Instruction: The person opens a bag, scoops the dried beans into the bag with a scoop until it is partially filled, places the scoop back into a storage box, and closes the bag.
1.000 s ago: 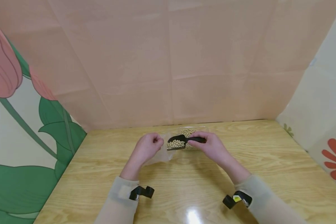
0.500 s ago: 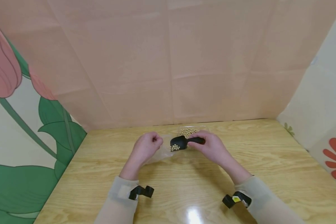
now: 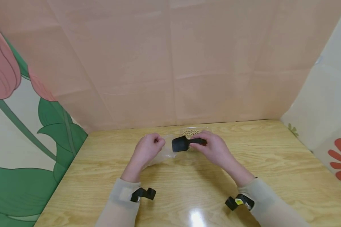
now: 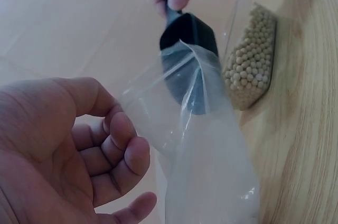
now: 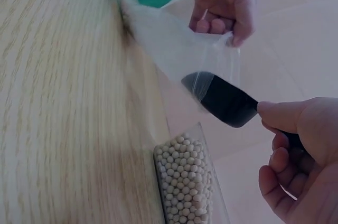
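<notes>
My left hand [image 3: 148, 148] pinches the top edge of a clear plastic bag [image 4: 211, 166] between thumb and fingers. The bag hangs limp, its mouth spread toward the right. In my right hand [image 3: 215, 147] is the handle of a black scoop [image 3: 180, 144]. The scoop is turned over, its dark underside facing up in the head view. Both wrist views show the scoop's front end [image 5: 198, 84] inside the bag's mouth, behind the film. Any beans at the bottom of the bag cannot be made out.
A clear box [image 5: 214, 182] of small round beige beans [image 4: 251, 57] stands just behind and below the right hand. The wooden table [image 3: 182, 186] runs back to a pink-covered wall [image 3: 170, 69]. Patterned walls flank both sides.
The scoop, heaped with beans a second ago, has rolled over in my right hand. Its beans have slid out of sight at the bag's mouth. The left hand has stayed nearly still.
</notes>
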Available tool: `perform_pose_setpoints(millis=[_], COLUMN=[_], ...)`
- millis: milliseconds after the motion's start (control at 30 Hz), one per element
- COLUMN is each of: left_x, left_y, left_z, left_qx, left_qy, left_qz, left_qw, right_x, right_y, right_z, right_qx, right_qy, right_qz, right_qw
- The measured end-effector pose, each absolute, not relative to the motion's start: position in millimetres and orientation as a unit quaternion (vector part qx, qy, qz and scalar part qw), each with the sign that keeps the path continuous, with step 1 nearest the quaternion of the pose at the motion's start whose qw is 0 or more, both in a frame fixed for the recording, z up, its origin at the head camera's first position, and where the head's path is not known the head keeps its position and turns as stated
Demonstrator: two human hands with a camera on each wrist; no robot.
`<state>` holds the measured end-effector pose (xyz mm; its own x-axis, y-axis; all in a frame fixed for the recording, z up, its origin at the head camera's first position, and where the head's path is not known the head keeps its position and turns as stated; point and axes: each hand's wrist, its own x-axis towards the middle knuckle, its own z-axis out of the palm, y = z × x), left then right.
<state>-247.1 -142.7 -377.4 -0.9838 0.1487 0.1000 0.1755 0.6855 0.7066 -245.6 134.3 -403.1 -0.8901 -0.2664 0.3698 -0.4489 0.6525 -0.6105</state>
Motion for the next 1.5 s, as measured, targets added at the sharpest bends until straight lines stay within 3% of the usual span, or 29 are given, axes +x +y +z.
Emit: perform_pose_setpoints(millis=[633,1067,1500], left_x=[-249,-248,-247], left_y=[-141,-141,-141], left_z=[-381,-381,-381], left_qx=[-0.079,-0.077,-0.070], left_qy=[-0.915,-0.914,-0.912], left_qz=[-0.395,-0.398,-0.404], left_qw=[0.011,0.012,0.011], right_x=[-243,-253,-270], right_y=[150,194,229], right_z=[-382,-374,-386], right_qx=[0.160,0.083,0.074], right_qy=[-0.863,-0.873,-0.892], right_qz=[0.475,0.478,0.444], right_qw=[0.062,0.054,0.046])
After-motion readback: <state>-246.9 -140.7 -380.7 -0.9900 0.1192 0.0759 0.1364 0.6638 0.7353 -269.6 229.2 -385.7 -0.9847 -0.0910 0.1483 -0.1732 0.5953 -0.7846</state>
